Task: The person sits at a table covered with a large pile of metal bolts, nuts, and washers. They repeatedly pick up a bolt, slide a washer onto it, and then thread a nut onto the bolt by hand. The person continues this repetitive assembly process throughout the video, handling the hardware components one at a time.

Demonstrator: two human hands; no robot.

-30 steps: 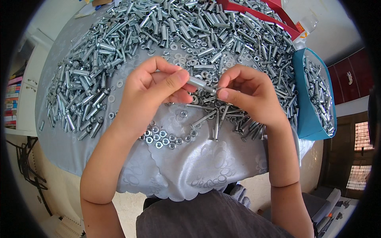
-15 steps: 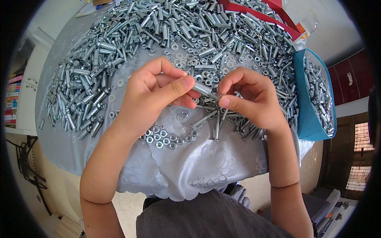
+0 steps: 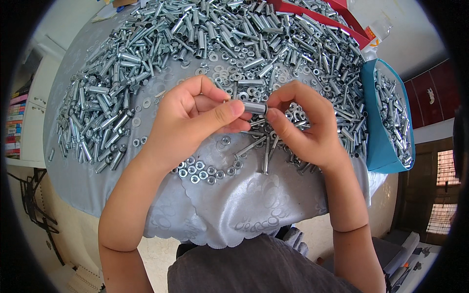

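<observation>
Head view: the left hand grips a metal sleeve above the table, the right hand pinching its right end! Looks like a fitting step, and the next move seems to call for steady alignment

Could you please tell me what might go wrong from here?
Pinched by the left hand near one end, the metal sleeve could slip and be lost among the similar pieces beyond. The loose nuts on the tablecloth lie close to the left forearm, which might scatter them.
</observation>
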